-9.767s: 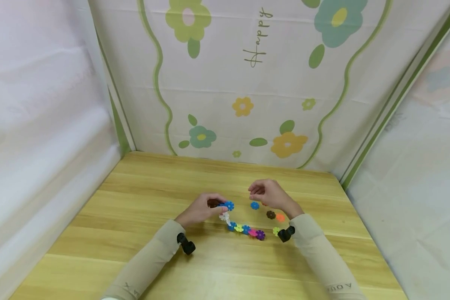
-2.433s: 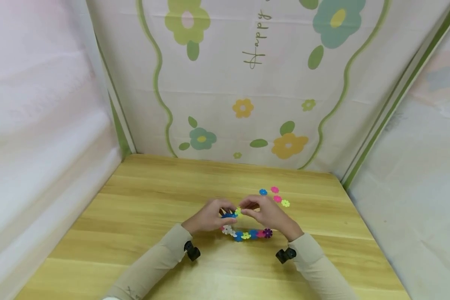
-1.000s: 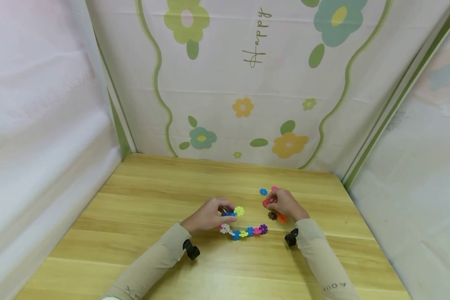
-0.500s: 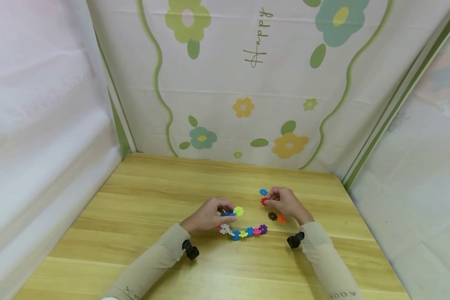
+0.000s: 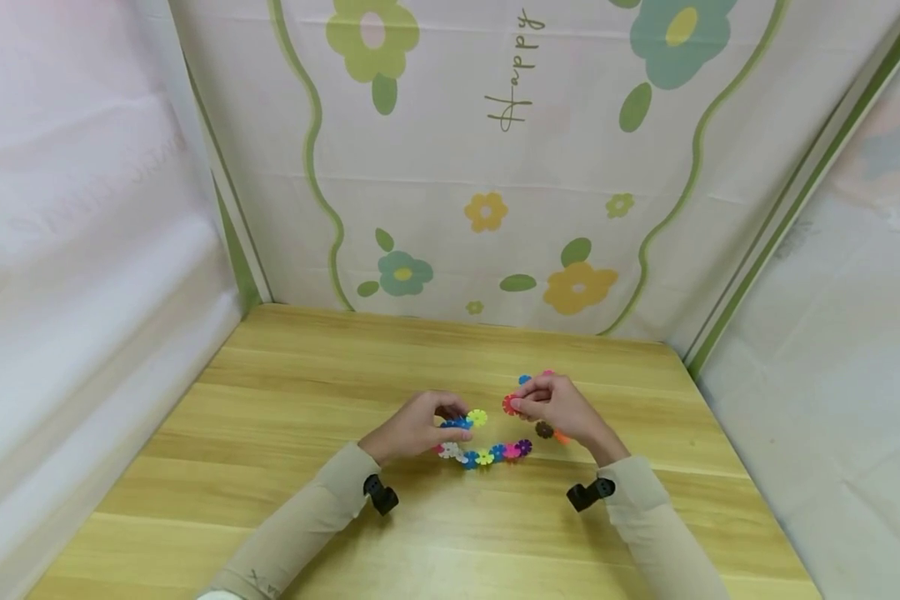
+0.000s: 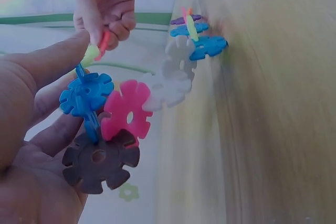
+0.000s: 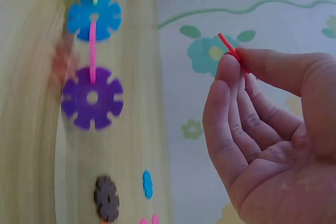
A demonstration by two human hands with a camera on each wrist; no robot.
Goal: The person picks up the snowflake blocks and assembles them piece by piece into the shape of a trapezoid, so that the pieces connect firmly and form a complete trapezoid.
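Observation:
My left hand [image 5: 412,427] holds one end of a chain of notched plastic flower discs [image 5: 483,457], fingers and thumb round its blue discs [image 6: 86,94]. A yellow disc [image 5: 477,417] sticks out at its fingertips. In the left wrist view, a brown disc [image 6: 100,162], a pink disc [image 6: 127,111] and white discs [image 6: 170,85] follow along the chain. The far end, with a purple disc [image 7: 92,98], lies low by the table. My right hand [image 5: 566,410] pinches a red disc [image 5: 510,405] between thumb and forefinger, a short gap right of the yellow one.
Loose discs lie around the right hand: a blue one [image 5: 524,380] and a pink one [image 5: 548,374] behind it, a brown one [image 5: 544,430] and an orange one [image 5: 562,437] below it. Fabric walls [image 5: 435,167] enclose the wooden table [image 5: 307,358].
The right hand let go of the yellow disc, now on the chain, and took a red disc from the loose ones. It has since moved left with it. The left hand stays nearly still.

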